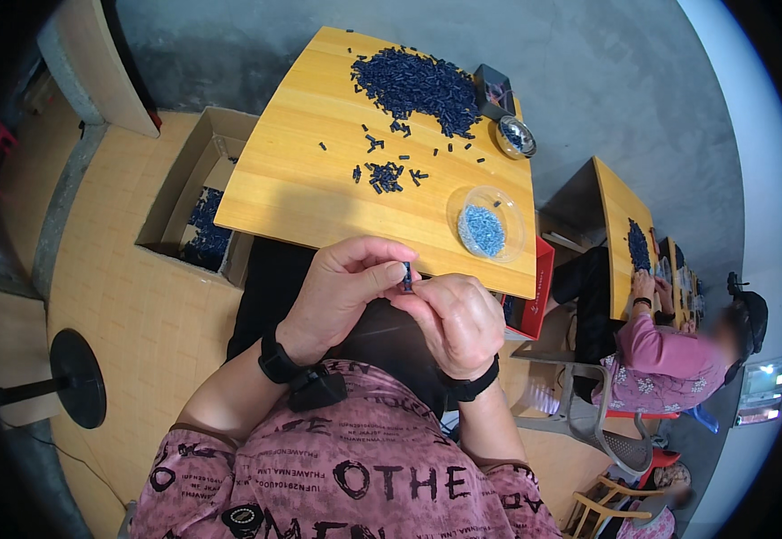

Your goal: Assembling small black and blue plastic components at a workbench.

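The left hand [337, 286] pinches a dark piece [407, 277] upright by the table's [274, 180] near edge; the right hand [456, 322] closes narrowly on its lower end, though whether those fingertips hide a blue bit [483, 231] I cannot tell. A light, steady left pinch should serve best, with the right pressing straight, and the bowl [514, 214] handy at the near right corner.
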A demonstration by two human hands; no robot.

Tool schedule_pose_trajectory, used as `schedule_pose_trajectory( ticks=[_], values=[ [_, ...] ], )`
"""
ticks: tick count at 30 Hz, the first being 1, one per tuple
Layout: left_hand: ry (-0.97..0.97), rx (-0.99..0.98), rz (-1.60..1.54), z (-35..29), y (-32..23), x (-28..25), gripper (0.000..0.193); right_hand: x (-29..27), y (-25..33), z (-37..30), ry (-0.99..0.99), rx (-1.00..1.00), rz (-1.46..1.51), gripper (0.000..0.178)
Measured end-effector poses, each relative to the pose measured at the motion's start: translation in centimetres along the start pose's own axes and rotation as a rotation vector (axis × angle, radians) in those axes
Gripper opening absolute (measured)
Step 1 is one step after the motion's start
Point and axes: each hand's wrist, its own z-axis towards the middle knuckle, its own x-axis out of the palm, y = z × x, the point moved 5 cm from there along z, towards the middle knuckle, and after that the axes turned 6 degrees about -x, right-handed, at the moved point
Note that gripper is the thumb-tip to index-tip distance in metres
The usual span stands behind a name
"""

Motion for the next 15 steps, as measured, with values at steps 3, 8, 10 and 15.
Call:
schedule_pose_trajectory(
  ticks=[3, 8, 10, 15],
  values=[
    [0.017, -0.024, 0.01, 0.2, -0.1, 0.0, 0.014, 0.1, -0.1, 0.1, -0.022, 0.01, 0.046, 0.027],
    [0.024, -0.026, 0.067, 0.6, 0.7, -1.1, 0.015, 0.7, -1.0, -0.7, 0.009, 0.076, 0.089, 0.023],
    [-0.01, -0.006, 0.084, 1.0, 1.2, -1.9, 0.015, 1.2, -1.8, -0.9, 0.01, 0.203, 0.123, 0.019],
    [-0.126, 0.051, 0.29, 3.0, 2.6, -5.8, 0.016, 4.6, -4.8, -3.2, 0.078, 0.427, 0.214, 0.013]
  ],
)
